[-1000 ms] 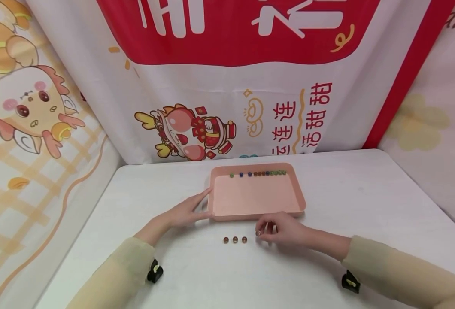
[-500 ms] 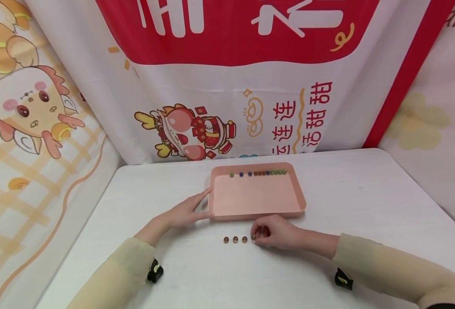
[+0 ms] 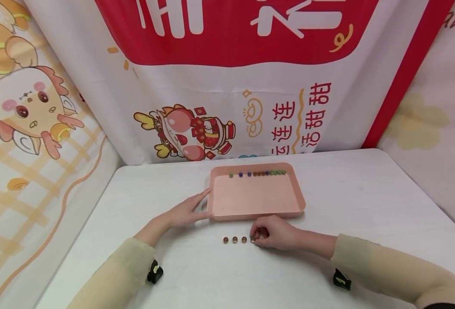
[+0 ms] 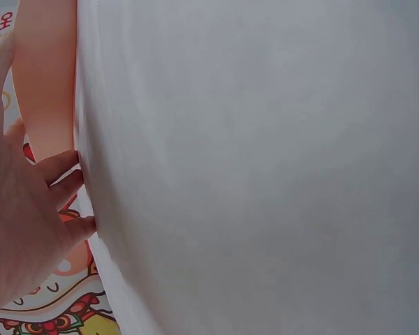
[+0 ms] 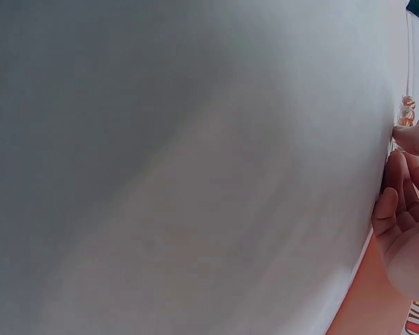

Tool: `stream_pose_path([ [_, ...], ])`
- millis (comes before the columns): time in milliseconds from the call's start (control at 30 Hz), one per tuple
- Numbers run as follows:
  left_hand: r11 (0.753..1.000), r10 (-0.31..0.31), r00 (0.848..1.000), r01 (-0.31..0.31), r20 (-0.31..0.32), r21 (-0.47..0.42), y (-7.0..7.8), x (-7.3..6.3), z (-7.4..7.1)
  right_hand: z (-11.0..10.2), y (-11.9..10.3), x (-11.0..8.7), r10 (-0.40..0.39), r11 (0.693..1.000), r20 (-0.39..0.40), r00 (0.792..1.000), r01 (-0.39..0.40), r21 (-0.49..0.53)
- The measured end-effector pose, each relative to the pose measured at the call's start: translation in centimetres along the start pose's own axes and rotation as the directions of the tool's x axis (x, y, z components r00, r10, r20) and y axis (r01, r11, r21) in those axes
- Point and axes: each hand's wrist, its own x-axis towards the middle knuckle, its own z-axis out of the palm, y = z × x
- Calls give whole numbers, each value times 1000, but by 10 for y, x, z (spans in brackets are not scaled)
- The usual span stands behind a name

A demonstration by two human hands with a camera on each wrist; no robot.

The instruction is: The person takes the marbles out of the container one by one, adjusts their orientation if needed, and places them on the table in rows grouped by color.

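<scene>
On the white table a short row of brown glass marbles (image 3: 235,240) lies in front of the pink tray (image 3: 258,216). At the row's right end my right hand (image 3: 277,233) pinches a clear, darkish marble (image 3: 253,240) between thumb and fingertips, low at the table. In the right wrist view the curled fingers (image 5: 398,209) show at the right edge. My left hand (image 3: 186,211) touches the tray's left side, thumb and fingers spread and nearly straight. The left wrist view shows that hand (image 4: 28,216) beside the tray wall (image 4: 47,84).
Along the tray's far wall lies a line of green marbles (image 3: 277,173), brown marbles (image 3: 259,174) and blue marbles (image 3: 241,174). A printed cloth (image 3: 212,86) hangs behind the table (image 3: 289,274), with patterned cloth (image 3: 38,171) at the left side.
My right hand has moved a little left and toward me, bringing the pinched marble to the right end of the row. The left hand and the tray have stayed put.
</scene>
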Motion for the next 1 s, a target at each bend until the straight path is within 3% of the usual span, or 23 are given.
stream_pose_path([
  [500,1000,-25,1000,25,2,-7,0,0,1,-13,-5,-5,23,997,28,999,-25,75],
  [733,1000,-19,1000,19,-1,0,1,0,0,-42,-20,0,-43,998,-48,998,46,52],
  [1000,1000,-23,1000,23,0,-4,2,-1,0,-76,-20,15,-123,992,-161,979,124,-7],
])
